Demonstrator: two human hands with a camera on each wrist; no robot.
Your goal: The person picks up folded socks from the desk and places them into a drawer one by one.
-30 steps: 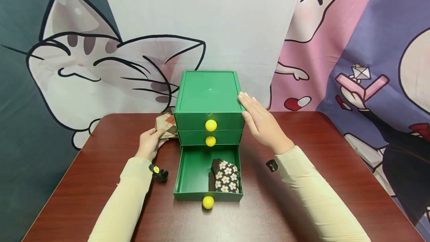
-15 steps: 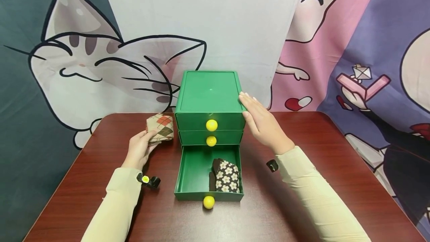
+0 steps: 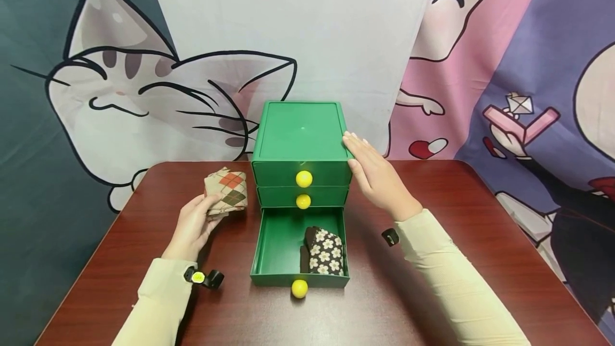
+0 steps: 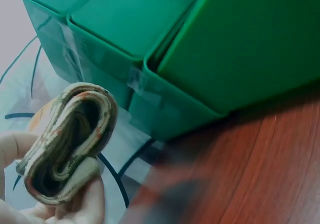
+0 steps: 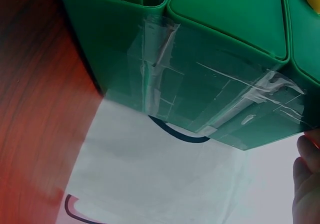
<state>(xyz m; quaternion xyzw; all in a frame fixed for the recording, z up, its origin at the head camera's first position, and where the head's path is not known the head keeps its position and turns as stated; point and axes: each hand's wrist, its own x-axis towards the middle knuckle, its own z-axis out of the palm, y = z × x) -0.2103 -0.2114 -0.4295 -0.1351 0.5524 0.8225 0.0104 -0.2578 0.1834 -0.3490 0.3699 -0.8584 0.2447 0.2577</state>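
Between thumb and fingers, my left hand (image 3: 191,227) pinches a folded beige argyle sock (image 3: 229,190) with red and green diamonds, left of a green drawer cabinet (image 3: 302,135). The left wrist view shows the rolled layers of the sock (image 4: 106,119) end-on, with the cabinet's side beyond. My right hand (image 3: 383,181) lies with straight fingers along the cabinet's top right edge. The bottom drawer (image 3: 276,247) is pulled out, and in its right half sits a folded black sock (image 3: 325,252) with white flowers. Both upper drawers are closed.
Yellow ball knobs (image 3: 304,179) stick out from the drawer fronts. Clear tape (image 5: 155,64) runs over the cabinet's side. The cabinet stands on a reddish-brown wooden table (image 3: 427,282), and a cartoon-printed cloth (image 3: 365,31) hangs behind it.
My left hand has drawn the argyle sock leftward and toward me, away from the cabinet's left side, bringing it fully into sight. The right hand and the open drawer have stayed put.
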